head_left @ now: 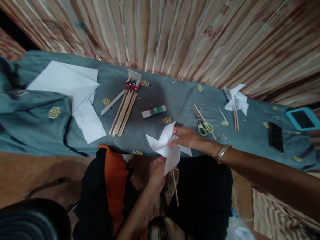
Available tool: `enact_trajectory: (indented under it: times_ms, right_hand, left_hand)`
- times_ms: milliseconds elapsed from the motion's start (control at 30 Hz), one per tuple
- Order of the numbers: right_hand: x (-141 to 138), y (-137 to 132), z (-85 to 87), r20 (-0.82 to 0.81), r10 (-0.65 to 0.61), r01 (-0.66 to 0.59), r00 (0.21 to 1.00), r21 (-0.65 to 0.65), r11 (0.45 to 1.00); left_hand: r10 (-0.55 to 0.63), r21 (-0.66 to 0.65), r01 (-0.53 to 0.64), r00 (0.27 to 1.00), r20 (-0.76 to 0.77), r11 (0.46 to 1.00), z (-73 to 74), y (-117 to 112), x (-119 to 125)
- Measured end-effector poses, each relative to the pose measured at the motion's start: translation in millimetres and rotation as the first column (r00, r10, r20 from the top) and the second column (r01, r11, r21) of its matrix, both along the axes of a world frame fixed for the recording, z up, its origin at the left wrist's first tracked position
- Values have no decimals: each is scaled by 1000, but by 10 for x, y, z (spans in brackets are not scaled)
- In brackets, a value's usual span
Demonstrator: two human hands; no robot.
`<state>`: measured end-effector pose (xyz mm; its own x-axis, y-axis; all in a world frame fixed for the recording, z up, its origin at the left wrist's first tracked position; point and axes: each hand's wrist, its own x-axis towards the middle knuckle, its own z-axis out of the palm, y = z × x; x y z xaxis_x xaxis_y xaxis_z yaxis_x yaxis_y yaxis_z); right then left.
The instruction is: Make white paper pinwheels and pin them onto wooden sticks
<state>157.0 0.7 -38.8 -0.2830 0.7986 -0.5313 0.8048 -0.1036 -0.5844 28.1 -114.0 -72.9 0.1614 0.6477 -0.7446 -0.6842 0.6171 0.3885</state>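
Observation:
A white paper pinwheel (165, 145) hangs over my lap at the table's near edge. My right hand (184, 137) pinches its centre from the right. My left hand (157, 171) grips it from below, closed around the wooden stick (175, 188) that slants down behind the paper. A bangle circles my right wrist.
On the grey-blue cloth (155, 95) lie a bundle of wooden sticks (123, 113), a glue stick (153, 111), a box of pins (133, 83), scissors (205, 127), white paper sheets (71, 84), a finished pinwheel (236, 100), a dark phone (276, 136) and a blue-cased device (303, 119). A striped curtain hangs behind.

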Motion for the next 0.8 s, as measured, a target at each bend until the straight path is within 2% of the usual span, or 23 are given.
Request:
enact_trajectory:
  times_ms: [233,333,500,633,800]
  right_hand:
    - [-10,-21,18,-19,18,-17,1000,28,999]
    - [-25,2,39,21,32,-33,999,37,999]
    - [-43,15,68,63,35,-38,997,59,998]
    - [0,8,101,85,30,-35,996,53,998]
    - [109,10,209,66,65,-65,996,9,998]
  left_hand:
    - [8,56,-10,999,45,998,-24,-90,-18]
    - [-52,110,44,996,71,993,-79,-177,3]
    - [-163,236,172,985,-57,957,-124,-266,27]
    - [-174,319,226,967,-184,920,-107,-247,12]
    - [-196,315,243,965,-174,918,-92,-197,61]
